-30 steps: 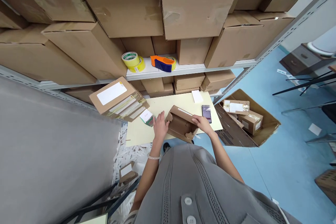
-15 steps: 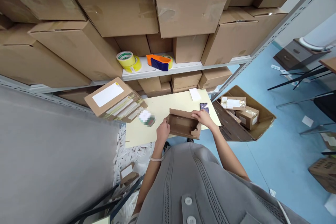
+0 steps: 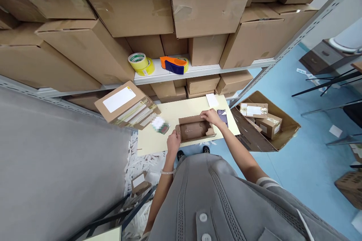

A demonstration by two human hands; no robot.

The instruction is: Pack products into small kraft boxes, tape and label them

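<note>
Cardboard mailer box [image 3: 195, 128] lying open at frame centre on the pale tabletop [image 3: 152, 142], long axis running left-right between both hands.
Left hand [image 3: 173, 142] is pinching the box's near-left corner, grip narrow on the wall; right hand [image 3: 210, 116] is pressing the far-right rim flap, fingers curled over it. Box is matte brown corrugated, shallow, rectangular, with tabbed flaps. Phone [image 3: 223, 117] is lying just right of the right hand; small labelled item [image 3: 160, 125] sits left of the box.
</note>
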